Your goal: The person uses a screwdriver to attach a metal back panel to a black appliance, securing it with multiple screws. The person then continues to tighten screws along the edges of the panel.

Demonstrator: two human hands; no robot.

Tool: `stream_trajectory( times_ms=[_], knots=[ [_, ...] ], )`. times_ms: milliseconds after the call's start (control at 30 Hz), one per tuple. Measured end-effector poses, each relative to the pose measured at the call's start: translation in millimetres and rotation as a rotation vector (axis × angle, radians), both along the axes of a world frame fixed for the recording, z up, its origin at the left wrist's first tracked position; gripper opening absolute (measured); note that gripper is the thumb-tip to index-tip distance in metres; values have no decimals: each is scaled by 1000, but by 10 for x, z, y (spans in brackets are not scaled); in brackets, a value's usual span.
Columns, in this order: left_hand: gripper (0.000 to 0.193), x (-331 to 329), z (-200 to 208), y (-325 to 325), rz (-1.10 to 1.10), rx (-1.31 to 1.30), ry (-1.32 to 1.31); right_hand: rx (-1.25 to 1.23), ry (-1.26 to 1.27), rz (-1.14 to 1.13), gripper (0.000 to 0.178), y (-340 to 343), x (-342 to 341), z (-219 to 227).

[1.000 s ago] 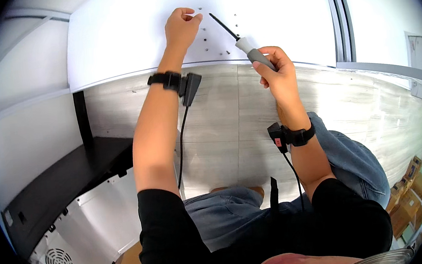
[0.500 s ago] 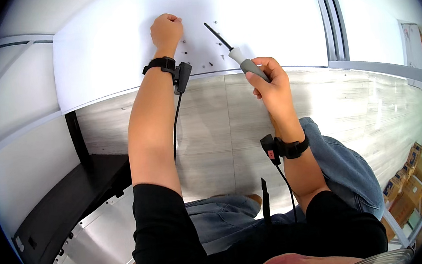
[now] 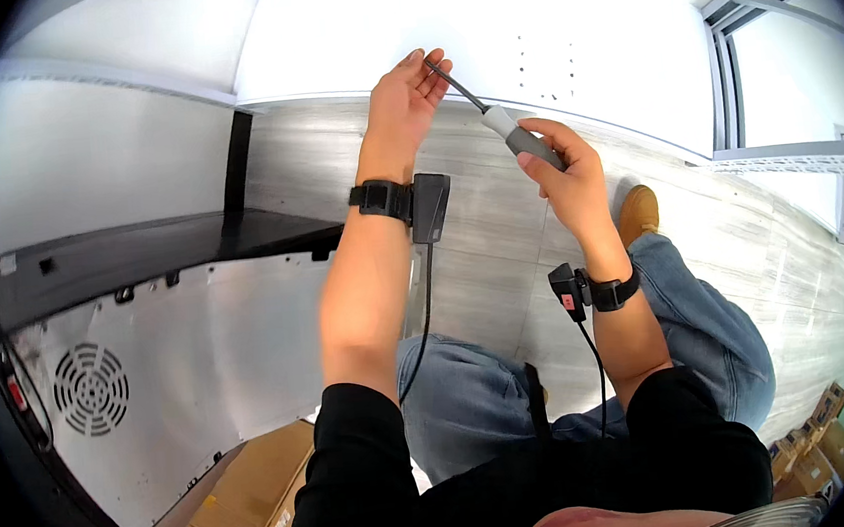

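Note:
My right hand is wrapped round the grey handle of a screwdriver. Its dark shaft points up and left, and its tip reaches the fingertips of my left hand. The thumb and a finger of that hand come together at the tip; whatever is between them is too small to make out. Several small screws lie in two rough rows on the white tabletop, right of the screwdriver.
To the left stands a black-framed metal cabinet with a round vent, beside a cardboard box. A grey metal frame rises at the table's right end. Cables hang from the devices strapped to both wrists. Below lies the grey plank floor.
The view has turned left, showing more of the cabinet and box. My left hand has left the tabletop beside the screws, turned over and come to the screwdriver's tip. My right hand still holds the screwdriver.

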State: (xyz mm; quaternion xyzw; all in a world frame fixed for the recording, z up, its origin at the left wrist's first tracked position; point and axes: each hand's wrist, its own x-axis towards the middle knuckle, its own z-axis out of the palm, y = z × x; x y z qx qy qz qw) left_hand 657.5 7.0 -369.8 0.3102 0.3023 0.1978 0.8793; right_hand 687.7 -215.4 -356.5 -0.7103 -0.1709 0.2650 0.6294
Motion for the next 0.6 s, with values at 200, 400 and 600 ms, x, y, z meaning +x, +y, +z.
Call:
stream_trajectory(
  times_ms=[200,400,600],
  knots=[
    [10,-642,589,-245,124,-142,-156,-8,73,83,30,-148,-355,619],
    [10,-1194,886,-371,277,-70,-193,109,61,267,31,-177,-446,787],
    [11,-1826,979,-503,428,12,-173,236,71,483,32,-102,-607,673]
  ],
)
